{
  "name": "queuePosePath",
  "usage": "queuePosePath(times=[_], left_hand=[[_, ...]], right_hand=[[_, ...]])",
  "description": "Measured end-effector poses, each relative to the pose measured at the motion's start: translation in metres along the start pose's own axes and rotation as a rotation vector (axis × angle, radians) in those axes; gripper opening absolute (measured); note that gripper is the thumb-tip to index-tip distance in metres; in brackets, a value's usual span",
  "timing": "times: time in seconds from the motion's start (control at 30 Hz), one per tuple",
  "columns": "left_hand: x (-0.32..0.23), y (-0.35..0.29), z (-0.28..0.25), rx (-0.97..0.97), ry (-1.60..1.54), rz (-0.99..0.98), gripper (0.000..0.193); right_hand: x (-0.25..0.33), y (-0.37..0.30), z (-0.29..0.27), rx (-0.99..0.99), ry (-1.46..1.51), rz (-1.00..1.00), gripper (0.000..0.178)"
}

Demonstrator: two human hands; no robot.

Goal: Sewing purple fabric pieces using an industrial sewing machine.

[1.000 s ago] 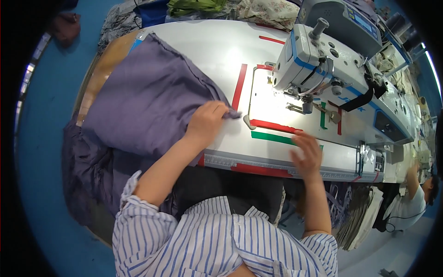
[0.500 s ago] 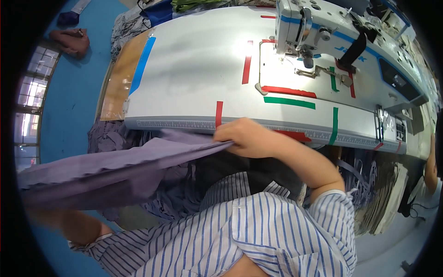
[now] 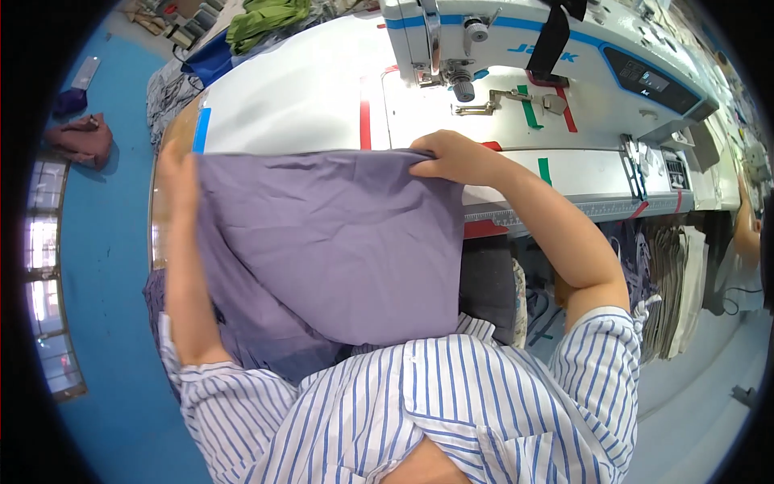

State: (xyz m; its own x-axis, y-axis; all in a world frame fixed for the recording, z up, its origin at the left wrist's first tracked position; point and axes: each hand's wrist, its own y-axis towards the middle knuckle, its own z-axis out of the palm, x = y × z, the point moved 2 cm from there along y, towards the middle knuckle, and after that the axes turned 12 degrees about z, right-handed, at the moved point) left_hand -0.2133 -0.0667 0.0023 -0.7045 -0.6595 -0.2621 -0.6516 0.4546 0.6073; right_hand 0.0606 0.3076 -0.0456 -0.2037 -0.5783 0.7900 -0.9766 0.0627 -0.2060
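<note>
A piece of purple fabric point(image 3: 347, 234) is stretched between my hands, its upper edge nearly straight over the front of the white sewing table point(image 3: 298, 89). My right hand point(image 3: 451, 157) pinches the upper right corner, fingers closed, just in front of the sewing machine's needle area. At the upper left corner is my left hand point(image 3: 179, 181), smeared by motion; the taut edge runs up to it, so it appears closed on the cloth. The fabric's lower part hangs over the table's front edge towards my lap.
The white and blue sewing machine point(image 3: 500, 48) stands at the right rear. Small tools point(image 3: 634, 165) lie at the table's right end. Stacked cloth pieces point(image 3: 673, 290) hang below it. A green cloth bundle point(image 3: 266, 22) lies behind the table, and a reddish-brown bag point(image 3: 83, 141) on the blue floor.
The fabric has swung from the left side to in front of me and opened out. My left hand has risen to the table's left end; my right hand has moved forward.
</note>
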Motion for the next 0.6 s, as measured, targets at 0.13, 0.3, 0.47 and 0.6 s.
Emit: queuePosePath(times=[0.13, 0.3, 0.47, 0.6], left_hand=[[-0.198, -0.045, 0.08, 0.422, -0.346, 0.41, 0.055], [-0.244, -0.059, 0.116, 0.55, -0.554, 0.254, 0.02], [-0.238, -0.053, 0.126, 0.275, -0.682, 0.253, 0.008], [-0.251, -0.048, 0.121, 0.172, -0.525, 0.492, 0.009]], right_hand=[[0.0, 0.014, 0.009, 0.123, 0.028, 0.037, 0.032], [-0.009, -0.003, -0.021, 0.314, 0.37, 0.202, 0.035], [-0.033, -0.024, -0.017, 0.182, 0.474, 0.13, 0.021], [-0.028, -0.017, -0.005, 0.049, 0.28, 0.219, 0.02]])
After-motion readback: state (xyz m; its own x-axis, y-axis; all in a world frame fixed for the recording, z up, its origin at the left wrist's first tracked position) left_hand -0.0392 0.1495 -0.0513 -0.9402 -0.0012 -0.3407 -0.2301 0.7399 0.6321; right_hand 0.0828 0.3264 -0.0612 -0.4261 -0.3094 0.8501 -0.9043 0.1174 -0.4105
